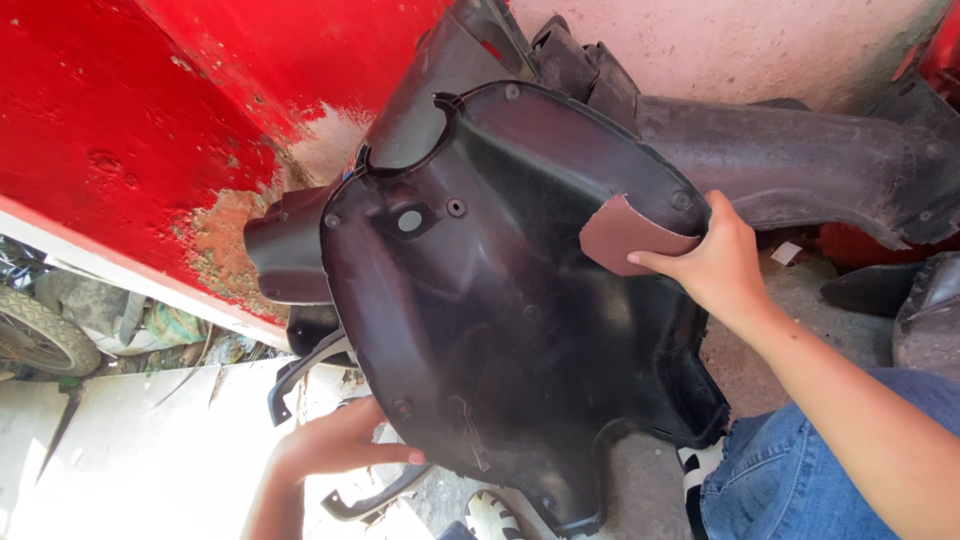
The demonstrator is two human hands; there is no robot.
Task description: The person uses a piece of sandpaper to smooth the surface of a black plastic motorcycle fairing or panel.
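A large dark plastic scooter body panel (500, 300) stands tilted in front of me, its inner side with screw holes facing me. My right hand (715, 262) presses a reddish-brown piece of sandpaper (625, 235) flat against the panel's upper right area. My left hand (345, 445) grips the panel's lower left edge from below and steadies it. Part of the panel's lower rim is hidden behind my left hand.
A red painted wall (120, 130) with flaking patches rises at the left. More dark plastic body parts (800, 160) lie behind the panel on the right. A wheel (35, 335) shows at the far left. My jeans-clad knee (800, 470) sits at lower right.
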